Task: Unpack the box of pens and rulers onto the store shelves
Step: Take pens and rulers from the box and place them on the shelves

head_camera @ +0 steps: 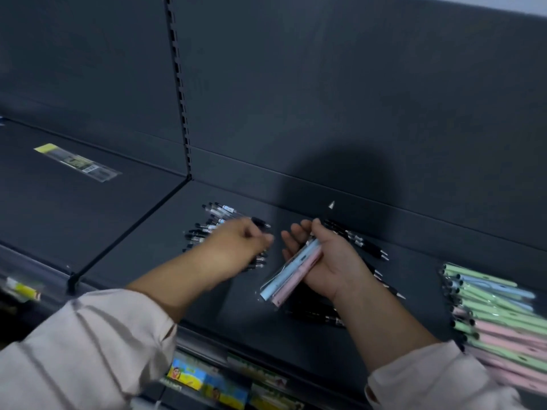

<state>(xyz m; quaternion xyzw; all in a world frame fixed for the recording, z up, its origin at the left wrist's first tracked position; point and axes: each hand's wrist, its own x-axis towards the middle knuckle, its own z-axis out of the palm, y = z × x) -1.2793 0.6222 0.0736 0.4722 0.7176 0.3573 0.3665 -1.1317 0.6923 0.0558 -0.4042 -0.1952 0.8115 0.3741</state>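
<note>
My right hand (334,261) grips a clear packet (291,272) holding a light blue pen and a pink pen, a little above the dark shelf (236,315). My left hand (233,250) hovers, blurred, with curled fingers over a pile of black and clear pens (207,229). Whether it holds one of them I cannot tell. A second pile of black pens (367,247) lies under and behind my right hand. At the right edge, pastel green, blue and pink pens (497,315) are stacked on the shelf.
A long packaged ruler (77,162) lies on the neighbouring shelf to the left, past a black divider (133,226). A slotted upright (180,93) runs up the dark back panel. Colourful packets (207,380) fill the shelf below.
</note>
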